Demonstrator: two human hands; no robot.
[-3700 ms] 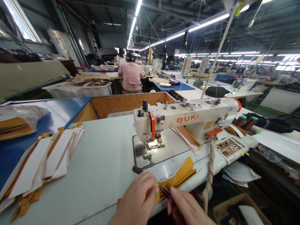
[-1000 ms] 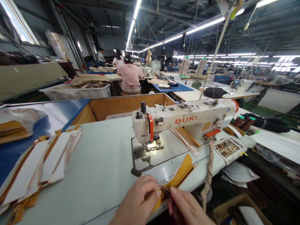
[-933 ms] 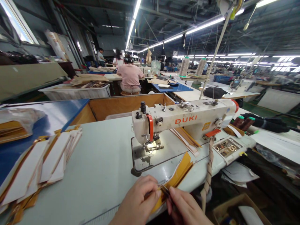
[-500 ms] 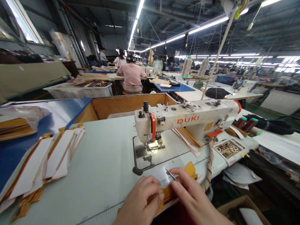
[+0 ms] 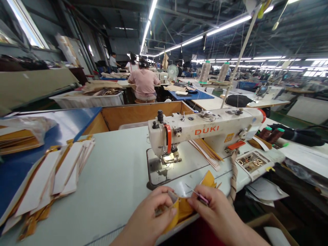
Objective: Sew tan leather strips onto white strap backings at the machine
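Note:
My left hand [image 5: 148, 218] is closed in a pinch on a mustard-yellow piece with a white underside [image 5: 184, 205] at the near edge of the sewing table [image 5: 115, 177]. My right hand [image 5: 217, 213] is closed round small thread snips [image 5: 198, 196], their thin blades pointing left over the piece. A white DUKI sewing machine [image 5: 205, 131] stands just beyond, its needle area [image 5: 169, 158] lit.
A fanned stack of white and yellow pieces [image 5: 48, 177] lies at the left, more [image 5: 206, 152] behind the machine. A small parts tray [image 5: 252, 162] and thread cones [image 5: 271, 134] sit to the right. A cardboard box [image 5: 269, 232] is below right. People work at tables behind.
My right hand has swung the snips from the piece's near edge up over its top and to the right. The yellow piece has been turned and folded closer in to my hands.

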